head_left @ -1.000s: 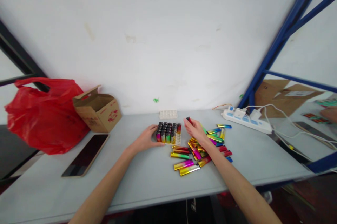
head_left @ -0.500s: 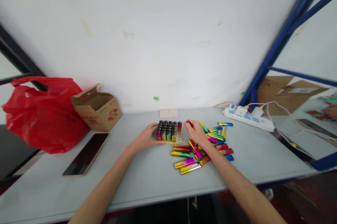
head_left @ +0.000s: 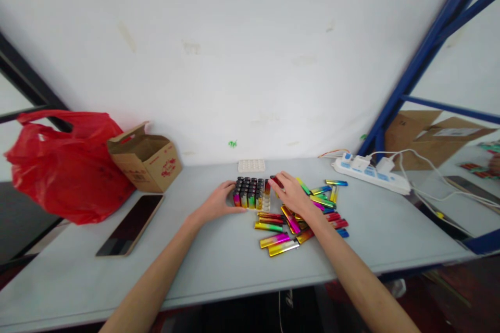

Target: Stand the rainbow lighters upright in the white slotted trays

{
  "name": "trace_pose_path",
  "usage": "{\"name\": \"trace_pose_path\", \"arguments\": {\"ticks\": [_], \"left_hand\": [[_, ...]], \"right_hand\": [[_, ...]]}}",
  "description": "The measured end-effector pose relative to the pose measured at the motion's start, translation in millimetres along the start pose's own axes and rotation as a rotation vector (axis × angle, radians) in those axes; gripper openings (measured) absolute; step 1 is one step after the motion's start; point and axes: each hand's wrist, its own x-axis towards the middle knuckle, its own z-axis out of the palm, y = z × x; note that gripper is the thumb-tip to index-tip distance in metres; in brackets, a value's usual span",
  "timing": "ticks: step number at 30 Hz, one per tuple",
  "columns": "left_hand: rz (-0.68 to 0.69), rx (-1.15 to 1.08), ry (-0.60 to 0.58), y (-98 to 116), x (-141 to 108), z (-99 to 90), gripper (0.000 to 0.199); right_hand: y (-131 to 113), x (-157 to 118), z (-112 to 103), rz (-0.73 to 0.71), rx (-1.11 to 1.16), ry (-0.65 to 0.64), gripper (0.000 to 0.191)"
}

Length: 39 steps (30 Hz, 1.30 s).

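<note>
Several lighters (head_left: 247, 193) stand upright in rows in a white holder (head_left: 266, 205), whose right column shows bare slots near its front. My left hand (head_left: 221, 201) rests at the left side of the rows, thumb along the front and fingers behind, thumb and fingers apart. At the right edge, my right hand (head_left: 291, 191) has its fingers closed on a dark red lighter (head_left: 276, 182), beside an upright red lighter (head_left: 267, 186). Loose shiny coloured lighters (head_left: 278, 239) lie in a pile under and around my right wrist.
A second white holder (head_left: 251, 165) lies by the wall. To the left are a phone (head_left: 130, 224), an open cardboard box (head_left: 150, 161) and a red plastic bag (head_left: 70, 166). A white power strip (head_left: 371, 174) with cables is at the right, near a blue frame (head_left: 422, 51).
My right hand has turned slightly, and the dark red lighter in its fingers shows more clearly beside the right column. My left hand stays at the rows. The view has shifted slightly.
</note>
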Motion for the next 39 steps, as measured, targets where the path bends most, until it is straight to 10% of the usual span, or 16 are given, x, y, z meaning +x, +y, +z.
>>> {"name": "trace_pose_path", "arguments": {"ticks": [22,33,39], "left_hand": [[-0.003,-0.010,0.004,3.0,-0.5,-1.0,0.087],[-0.024,-0.024,0.018,-0.1,0.0,0.5,0.086],[-0.033,-0.049,0.020,2.1,-0.3,0.7,0.086]], "right_hand": [[5.3,-1.7,9.1,0.053,-0.173,-0.314,0.028],[46.4,-10.4,-45.2,0.076,-0.152,0.036,0.030],[89.2,-66.0,-80.5,0.113,-0.275,-0.063,0.029]]}}
